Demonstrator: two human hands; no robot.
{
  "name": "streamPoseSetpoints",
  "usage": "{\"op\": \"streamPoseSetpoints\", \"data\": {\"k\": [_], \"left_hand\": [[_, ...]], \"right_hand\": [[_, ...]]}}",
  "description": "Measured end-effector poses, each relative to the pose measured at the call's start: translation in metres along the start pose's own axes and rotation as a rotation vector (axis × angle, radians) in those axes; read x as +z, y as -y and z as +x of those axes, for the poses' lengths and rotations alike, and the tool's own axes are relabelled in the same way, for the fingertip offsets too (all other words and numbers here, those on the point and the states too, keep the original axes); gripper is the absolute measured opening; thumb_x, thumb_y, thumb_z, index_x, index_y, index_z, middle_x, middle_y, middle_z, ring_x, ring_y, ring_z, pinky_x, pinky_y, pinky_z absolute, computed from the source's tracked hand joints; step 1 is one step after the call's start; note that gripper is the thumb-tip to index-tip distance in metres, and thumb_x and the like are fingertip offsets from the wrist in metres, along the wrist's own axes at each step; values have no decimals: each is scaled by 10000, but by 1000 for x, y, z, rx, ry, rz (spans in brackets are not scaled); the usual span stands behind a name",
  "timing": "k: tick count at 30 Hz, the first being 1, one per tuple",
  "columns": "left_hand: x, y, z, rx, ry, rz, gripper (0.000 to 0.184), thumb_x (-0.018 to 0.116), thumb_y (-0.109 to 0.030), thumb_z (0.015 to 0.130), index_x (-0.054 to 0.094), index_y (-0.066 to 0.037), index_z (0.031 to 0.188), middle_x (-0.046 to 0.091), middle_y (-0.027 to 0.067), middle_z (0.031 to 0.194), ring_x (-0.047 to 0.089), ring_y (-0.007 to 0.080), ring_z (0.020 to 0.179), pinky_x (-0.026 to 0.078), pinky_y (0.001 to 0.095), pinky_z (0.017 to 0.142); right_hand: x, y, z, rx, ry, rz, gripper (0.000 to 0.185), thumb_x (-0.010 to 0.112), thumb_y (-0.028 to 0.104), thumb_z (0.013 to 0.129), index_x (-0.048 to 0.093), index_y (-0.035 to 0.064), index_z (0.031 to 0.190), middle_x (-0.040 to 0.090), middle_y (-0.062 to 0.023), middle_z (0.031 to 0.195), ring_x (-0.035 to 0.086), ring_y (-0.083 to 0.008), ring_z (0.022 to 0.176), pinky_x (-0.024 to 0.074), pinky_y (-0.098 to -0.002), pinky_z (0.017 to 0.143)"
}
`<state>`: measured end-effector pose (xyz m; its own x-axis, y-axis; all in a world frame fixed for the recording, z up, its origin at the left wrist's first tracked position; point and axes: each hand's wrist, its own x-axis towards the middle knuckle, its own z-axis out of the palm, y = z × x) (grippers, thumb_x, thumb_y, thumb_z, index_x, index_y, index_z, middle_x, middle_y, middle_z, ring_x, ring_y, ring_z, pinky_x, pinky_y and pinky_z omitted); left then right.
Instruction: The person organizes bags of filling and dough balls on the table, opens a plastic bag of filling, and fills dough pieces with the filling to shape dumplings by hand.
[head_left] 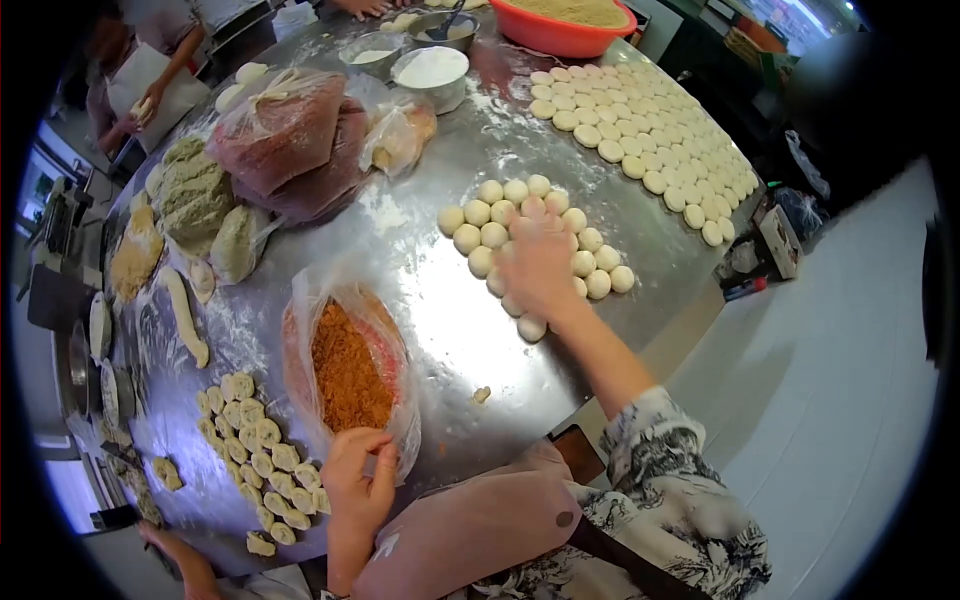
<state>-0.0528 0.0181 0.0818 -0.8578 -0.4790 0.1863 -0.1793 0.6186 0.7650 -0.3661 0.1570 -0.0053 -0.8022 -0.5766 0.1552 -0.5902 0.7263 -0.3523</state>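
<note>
My right hand (540, 265) reaches over a cluster of round white dough balls (493, 235) on the metal table. Its fingers are spread and slightly blurred, resting on or just above the balls, and it hides several of them. My left hand (360, 490) is at the near edge of a clear plastic bag (299, 345) of crumbly orange-brown filling (345, 370). Those fingers are curled with the thumb close to them; what they hold, if anything, is hidden. Left of the bag lie several small twisted dough pieces (262, 463).
Many flattened dough rounds (640, 130) cover the far right. A red basin (565, 30), a flour bowl (432, 75), bagged reddish dough (285, 135) and greenish dough (195, 195) stand farther back. A dough strip (183, 318) lies left. Other people work at the far left and lower left.
</note>
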Motion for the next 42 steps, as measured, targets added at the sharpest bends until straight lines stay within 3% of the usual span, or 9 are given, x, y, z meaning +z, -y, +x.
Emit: {"op": "streamPoseSetpoints", "data": {"k": [7,14,18,25,29,32,36,39,42], "left_hand": [[-15,17,-7,-26,-102,53,77,672,6,795,674,11,872,650,154,866,628,245,742,505,310,681],[-29,35,-2,-74,-174,80,63,683,1,785,676,-8,847,662,138,844,646,267,775,507,315,695],[-41,50,-2,-161,-236,118,60,685,-1,781,670,-16,837,661,133,836,645,275,771,506,324,686],[-49,67,-10,-260,-324,108,34,643,9,807,661,-2,833,645,134,838,623,233,737,490,306,685],[-46,62,-25,-172,-279,123,50,676,-10,790,663,-6,838,648,142,824,630,270,732,494,322,664],[-45,56,-39,-233,-252,98,44,673,-19,799,660,0,836,645,142,818,624,270,720,490,324,660],[-41,53,-49,-215,-257,73,27,646,-19,829,647,5,841,631,134,815,600,256,722,470,325,667],[-36,48,-51,-179,-200,67,44,668,-2,808,664,1,851,646,134,820,622,256,731,490,318,666],[-31,33,-46,-132,-182,22,51,667,1,807,667,1,858,649,134,829,626,264,745,494,318,676]], "right_hand": [[11,52,54,-233,-90,-33,658,440,479,960,369,26,1432,298,-255,1497,298,-433,1366,262,-539,1095],[109,125,101,-414,133,-82,689,403,521,960,298,92,1490,224,-236,1540,168,-410,1436,150,-506,1158],[142,139,128,-264,214,-128,687,368,544,954,296,132,1498,217,-220,1549,147,-401,1445,110,-528,1159],[164,138,158,-326,38,-84,640,315,436,994,371,-42,1416,391,-229,1455,327,-344,1379,210,-434,1148],[126,131,165,39,362,493,589,296,394,1017,437,-62,1363,564,-263,1276,492,-398,1239,346,-401,1078],[84,114,139,64,62,829,566,309,378,1024,463,-69,1336,621,-286,1152,548,-433,1151,402,-394,1027],[29,62,82,-362,-240,311,538,397,312,999,364,-24,1418,465,-282,1366,380,-446,1314,331,-431,1085],[31,28,58,-352,279,-147,567,463,293,969,333,-16,1426,391,-259,1436,332,-451,1337,288,-461,1106],[-3,34,57,-166,221,177,604,511,315,946,339,-6,1428,393,-238,1442,353,-441,1324,265,-466,1119]]}}
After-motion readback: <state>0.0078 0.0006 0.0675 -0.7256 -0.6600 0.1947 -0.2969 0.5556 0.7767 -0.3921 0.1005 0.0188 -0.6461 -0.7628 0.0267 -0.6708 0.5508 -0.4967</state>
